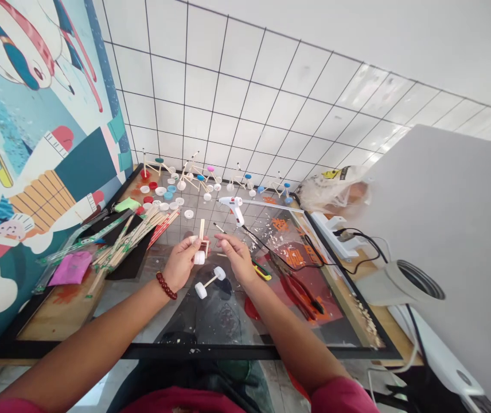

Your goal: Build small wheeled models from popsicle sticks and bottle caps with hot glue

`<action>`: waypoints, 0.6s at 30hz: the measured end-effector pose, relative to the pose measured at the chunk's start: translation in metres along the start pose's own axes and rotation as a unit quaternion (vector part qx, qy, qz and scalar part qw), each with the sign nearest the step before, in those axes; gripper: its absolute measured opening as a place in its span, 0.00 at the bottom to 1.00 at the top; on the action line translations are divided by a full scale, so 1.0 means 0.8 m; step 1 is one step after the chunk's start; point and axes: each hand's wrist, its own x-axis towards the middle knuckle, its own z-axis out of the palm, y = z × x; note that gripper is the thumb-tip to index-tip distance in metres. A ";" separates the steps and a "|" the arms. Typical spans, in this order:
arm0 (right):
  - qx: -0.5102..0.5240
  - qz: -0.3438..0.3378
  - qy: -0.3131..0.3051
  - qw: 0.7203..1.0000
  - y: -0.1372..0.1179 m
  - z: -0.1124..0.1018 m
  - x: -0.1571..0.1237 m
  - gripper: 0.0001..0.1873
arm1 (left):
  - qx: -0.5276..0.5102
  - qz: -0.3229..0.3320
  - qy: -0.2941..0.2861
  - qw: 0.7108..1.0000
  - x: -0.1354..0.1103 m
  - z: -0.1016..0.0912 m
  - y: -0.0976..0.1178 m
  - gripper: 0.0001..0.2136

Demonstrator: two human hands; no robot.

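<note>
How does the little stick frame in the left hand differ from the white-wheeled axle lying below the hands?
The stick frame is held in the left hand, while the axle rests on the table. The stick frame shows several sticks; the axle shows just one, slanting between two white wheels. Both have pale sticks and white round parts.

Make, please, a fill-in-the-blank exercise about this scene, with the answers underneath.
1. A small piece of pale wooden sticks is gripped by the person's ____ hand.
2. The cable of the white plastic glue gun is ____ in colour.
3. Nearest the person, a thin pale stick joins ____ round white wheels.
4. From the person's view, the red-handled metal pliers lie to the ____ of that thin pale stick.

Missing words: left; black; two; right.
</note>
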 end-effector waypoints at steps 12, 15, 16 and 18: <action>-0.119 -0.081 -0.002 0.990 0.006 0.000 0.005 0.16 | -0.124 -0.060 -0.026 0.990 0.018 -0.015 -0.008 0.05; -0.135 -0.095 -0.009 0.986 0.004 0.002 0.005 0.16 | -0.127 -0.058 -0.035 0.990 0.025 -0.018 -0.009 0.05; -0.143 -0.099 -0.011 0.985 0.003 0.004 0.005 0.16 | -0.126 -0.056 -0.038 0.990 0.026 -0.019 -0.009 0.05; -0.159 -0.102 -0.015 0.982 0.000 0.007 0.004 0.15 | -0.123 -0.056 -0.045 0.990 0.027 -0.019 -0.008 0.06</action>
